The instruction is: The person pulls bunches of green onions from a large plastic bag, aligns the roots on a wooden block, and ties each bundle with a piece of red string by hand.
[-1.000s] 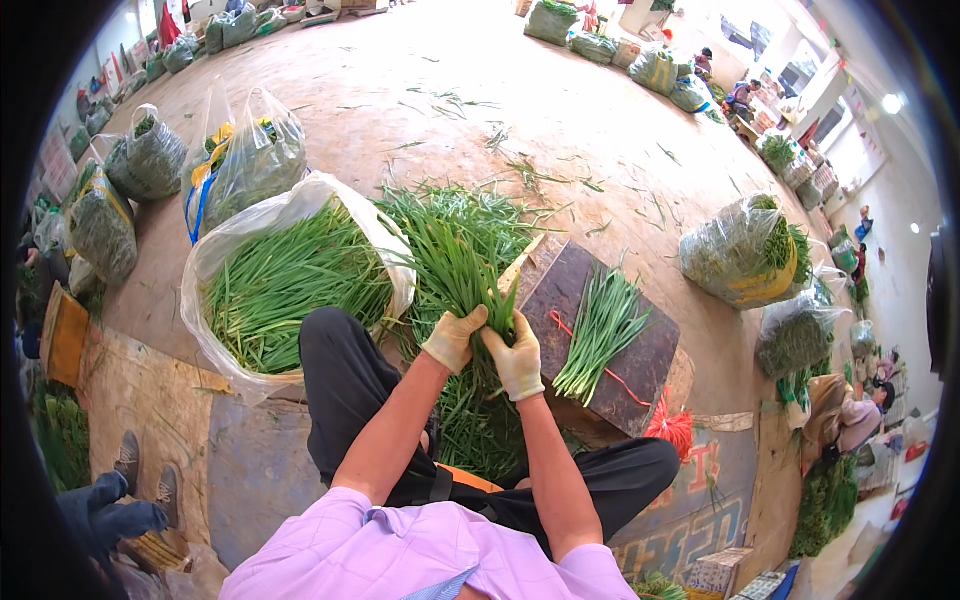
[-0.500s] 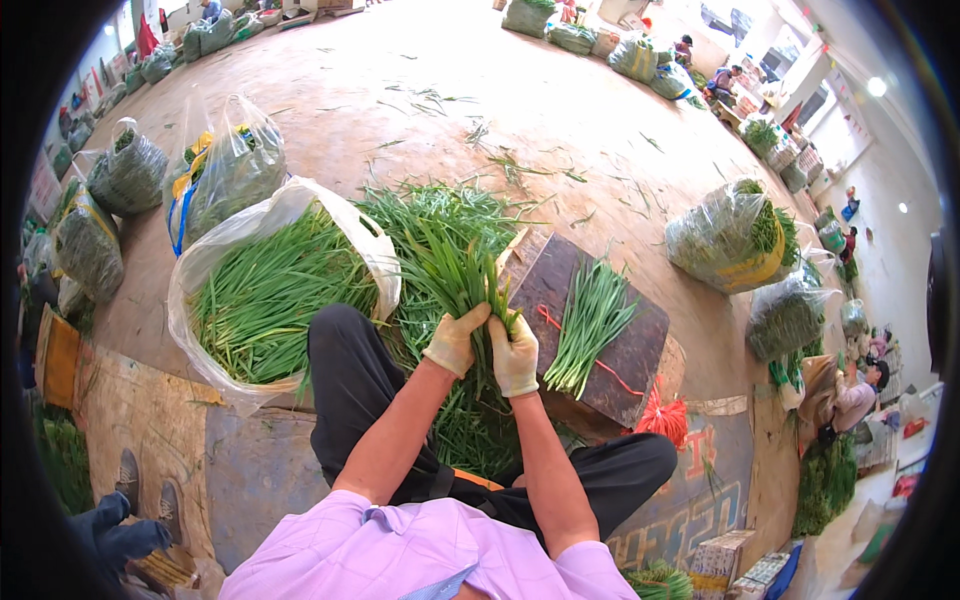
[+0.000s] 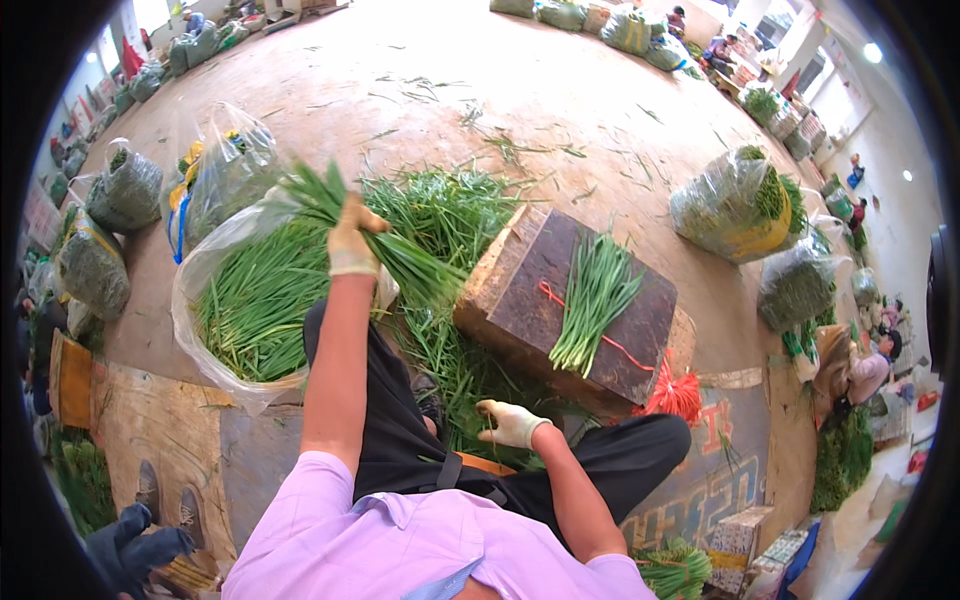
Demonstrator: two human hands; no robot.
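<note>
My gloved left hand (image 3: pixel 354 240) is closed round a bunch of garlic chives (image 3: pixel 418 268), raised over the right rim of a white plastic bag (image 3: pixel 186 325) filled with more chives. The leaf ends are smeared by motion. Low between my knees, my gloved right hand (image 3: pixel 513 424) has its fingers apart and holds nothing I can see. It is near loose green leaves (image 3: pixel 440 215) heaped on the floor. To its upper right, a neat bundle of chives (image 3: pixel 597 305) lies across a red string (image 3: pixel 622 374) on a dark-topped wooden block (image 3: pixel 535 270).
A tuft of red strings (image 3: pixel 672 392) hangs at the block's near right corner. Stuffed clear bags (image 3: pixel 735 210) stand at the right, and others (image 3: pixel 235 160) at the left. Another person (image 3: pixel 870 365) sits at the far right. Someone's shoes (image 3: pixel 190 512) show at lower left.
Both hands were together on the chives in front of me. The left has carried the bunch up and left toward the bag; the right has let go and dropped lower.
</note>
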